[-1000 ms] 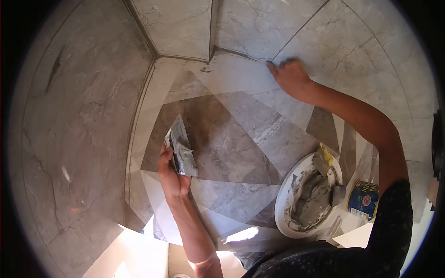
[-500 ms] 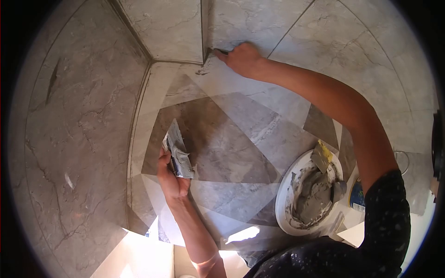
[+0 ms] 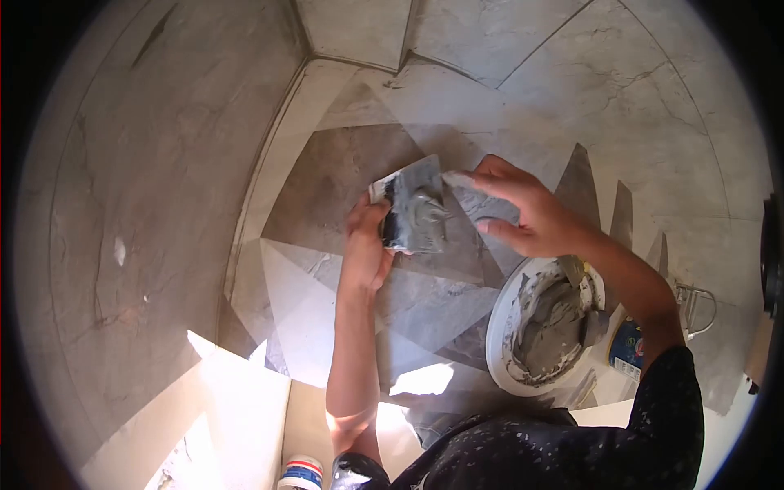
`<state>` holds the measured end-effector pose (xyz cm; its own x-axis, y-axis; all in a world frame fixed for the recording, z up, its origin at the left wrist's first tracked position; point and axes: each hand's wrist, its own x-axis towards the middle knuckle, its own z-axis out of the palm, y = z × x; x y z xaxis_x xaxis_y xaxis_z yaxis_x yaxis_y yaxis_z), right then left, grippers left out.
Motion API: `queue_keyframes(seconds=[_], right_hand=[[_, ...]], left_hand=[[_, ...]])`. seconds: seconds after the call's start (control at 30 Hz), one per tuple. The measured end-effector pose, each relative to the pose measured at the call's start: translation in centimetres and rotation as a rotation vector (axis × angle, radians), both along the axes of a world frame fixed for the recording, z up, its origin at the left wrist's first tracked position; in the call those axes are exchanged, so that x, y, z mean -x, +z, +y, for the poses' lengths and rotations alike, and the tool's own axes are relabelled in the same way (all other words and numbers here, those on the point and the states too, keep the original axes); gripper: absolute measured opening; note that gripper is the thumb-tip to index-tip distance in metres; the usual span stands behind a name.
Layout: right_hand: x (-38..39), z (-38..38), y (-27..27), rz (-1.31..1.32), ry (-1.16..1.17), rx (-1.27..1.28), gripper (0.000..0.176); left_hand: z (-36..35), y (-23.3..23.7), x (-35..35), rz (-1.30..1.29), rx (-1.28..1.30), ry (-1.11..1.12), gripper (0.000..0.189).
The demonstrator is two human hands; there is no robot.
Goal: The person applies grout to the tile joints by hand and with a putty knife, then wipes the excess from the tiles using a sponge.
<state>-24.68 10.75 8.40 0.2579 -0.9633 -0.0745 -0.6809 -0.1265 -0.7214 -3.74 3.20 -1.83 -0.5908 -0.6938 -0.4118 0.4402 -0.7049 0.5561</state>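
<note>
My left hand (image 3: 369, 237) is closed around a wide putty knife (image 3: 400, 181), its flat face turned up. A swirl of wet grey grout (image 3: 426, 208) lies on that blade. Just right of the blade, my right hand (image 3: 527, 208) hovers with the index finger stretched toward it and the thumb apart. Grey paste coats the right index fingertip, and nothing is held in that hand. Below it stands a white bucket (image 3: 495, 347) with grey grout inside. A scraper (image 3: 576, 273) with yellow on it rests at the bucket's rim, partly behind my right forearm.
Marbled tiles cover the floor (image 3: 343, 175) and the walls (image 3: 155, 212). An inside corner (image 3: 400, 67) with open joints lies ahead. Near my right elbow is a blue-labelled container (image 3: 627, 347). A small white tub (image 3: 300, 474) sits at the bottom left.
My right hand has left the wall corner and come back beside the putty knife. My left hand has raised the knife forward and to the right. The view has shifted.
</note>
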Motion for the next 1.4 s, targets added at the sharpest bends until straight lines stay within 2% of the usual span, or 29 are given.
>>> queue_keyframes(seconds=[0.03, 0.13, 0.23, 0.37, 0.43, 0.47, 0.53, 0.6, 0.63, 0.7, 0.8, 0.9, 1.0, 1.03, 1.07, 1.1, 1.2, 1.27, 1.4], right_hand=[[-0.4, 0.2, -0.4, -0.096, 0.029, 0.121, 0.058], [-1.1, 0.1, -0.7, -0.094, -0.066, 0.046, 0.053], [-1.2, -0.2, -1.4, -0.06, 0.03, 0.13, 0.046], [-0.7, -0.4, -2.0, -0.079, 0.05, 0.055, 0.041], [0.6, -1.2, -2.7, -0.478, -0.06, -0.113, 0.041], [1.4, -2.1, -2.3, -0.457, -0.068, -0.112, 0.041], [3.5, -4.8, -1.3, 0.21, -0.18, -0.042, 0.044], [7.4, -7.7, -4.5, 0.767, -0.056, 0.345, 0.052], [8.2, -8.9, -4.9, 0.771, -0.056, 0.347, 0.052], [8.7, -11.6, -5.5, 1.129, 0.004, 0.274, 0.054], [9.3, -14.7, -7.5, 1.258, 0.054, 0.405, 0.053], [9.5, -14.9, -8.6, 1.372, 0.066, 0.38, 0.049], [10.9, -13.0, -8.7, 1.373, 0.06, 0.345, 0.049], [11.5, -12.0, -8.6, 1.377, 0.058, 0.341, 0.049], [12.5, -10.5, -8.6, 1.368, 0.064, 0.346, 0.05], [13.6, -9.0, -8.4, 1.359, 0.069, 0.352, 0.052], [16.4, -4.0, -7.4, 1.406, 0.083, 0.333, 0.055], [18.0, -1.5, -7.2, 1.461, 0.081, 0.202, 0.058], [15.1, -2.2, -4.4, 1.499, 0.08, 0.225, 0.053]], left_hand=[[0.1, 0.5, 0.1, 0.032, 0.021, -0.031, 0.03], [0.3, 0.9, 0.5, 0.05, 0.021, -0.029, 0.028], [0.5, 0.8, 0.4, 0.059, 0.041, -0.029, 0.025], [0.3, -0.2, 0.3, 0.046, -0.025, 0.016, 0.022], [-0.2, -0.5, -0.1, 0.027, -0.093, 0.091, 0.021], [-0.6, -0.3, -0.5, 0.012, -0.126, 0.129, 0.02], [-1.0, 0.2, -0.9, 0.053, -0.123, 0.136, 0.02], [-1.3, -0.5, -1.3, 0.11, -0.092, 0.128, 0.023], [-1.2, -0.2, -1.1, 0.094, -0.087, 0.139, 0.023], [-1.2, 0.6, -0.8, 0.074, -0.1, 0.169, 0.024], [-1.2, 0.8, -0.8, 0.041, -0.132, 0.198, 0.026], [-1.3, 1.1, -0.7, 0.038, -0.135, 0.184, 0.027], [-1.5, 0.4, -1.3, 0.034, -0.138, 0.169, 0.026], [-1.7, -0.8, -1.9, 0.118, -0.102, 0.11, 0.029], [-1.9, 0.3, -1.7, 0.202, -0.068, 0.051, 0.031], [-1.2, 1.6, -0.6, -0.002, -0.145, 0.207, 0.026], [-1.2, 1.4, -0.6, 0.015, -0.139, 0.208, 0.026], [-1.2, 1.6, -0.5, 0.026, -0.135, 0.203, 0.026], [-1.2, 1.3, -0.7, 0.059, -0.115, 0.182, 0.027]])
